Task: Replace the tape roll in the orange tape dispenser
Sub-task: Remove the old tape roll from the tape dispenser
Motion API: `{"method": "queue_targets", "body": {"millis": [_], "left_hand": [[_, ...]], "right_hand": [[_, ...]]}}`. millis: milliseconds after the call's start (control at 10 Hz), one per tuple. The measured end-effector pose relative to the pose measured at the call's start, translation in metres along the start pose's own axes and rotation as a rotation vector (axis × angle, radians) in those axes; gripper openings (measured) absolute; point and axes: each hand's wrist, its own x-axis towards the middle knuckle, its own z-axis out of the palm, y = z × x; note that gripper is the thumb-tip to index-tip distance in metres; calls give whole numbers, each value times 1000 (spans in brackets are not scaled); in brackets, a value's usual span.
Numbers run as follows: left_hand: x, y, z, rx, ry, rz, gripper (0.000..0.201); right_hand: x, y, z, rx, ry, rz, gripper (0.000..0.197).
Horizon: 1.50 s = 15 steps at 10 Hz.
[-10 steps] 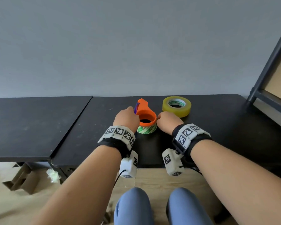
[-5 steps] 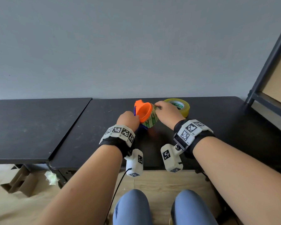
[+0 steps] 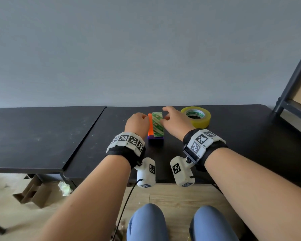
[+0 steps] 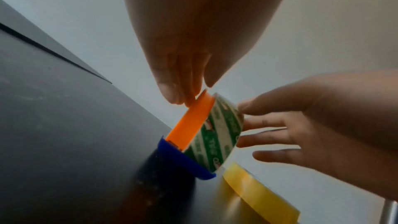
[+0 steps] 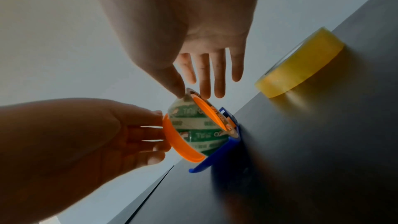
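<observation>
Two hands hold up a tape dispenser on the dark worktop.

The left hand (image 3: 137, 125) pinches the orange side of the orange tape dispenser (image 3: 150, 125) with bent fingers. The right hand (image 3: 175, 124) has straight, spread fingers, and its thumb and fingertips touch the green and white tape roll (image 3: 158, 124) on the dispenser. The dispenser stands on its edge, with its blue end (image 3: 155, 139) down on the worktop (image 3: 101, 136). A yellow tape roll (image 3: 196, 117) lies flat at about 2 o'clock from the dispenser, near the right hand but apart from it.
</observation>
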Motion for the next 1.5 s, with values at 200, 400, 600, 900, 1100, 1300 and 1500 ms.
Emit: {"method": "queue_targets", "body": {"millis": [200, 400, 600, 900, 1100, 1300, 1500], "left_hand": [[-5, -3, 6, 29, -31, 15, 30], [-2, 1, 6, 118, -43, -48, 30], [-5, 7, 6, 151, -42, -57, 31], [-7, 13, 7, 144, -34, -91, 31], [-7, 16, 6, 124, 3, -101, 33], [-6, 9, 2, 166, 28, -102, 33], [-6, 0, 3, 200, -37, -113, 34]], "right_hand": [[-2, -4, 7, 20, -34, 49, 23], [1, -3, 10, -5, -41, 94, 20], [-1, -1, 11, 52, -16, 175, 27], [1, 7, 5, 207, -19, 317, 29], [-11, 7, -8, 294, -47, 389, 42], [-5, 22, -11, 585, 121, 439, 21], [-5, 15, -16, 313, 114, 376, 37]]}}
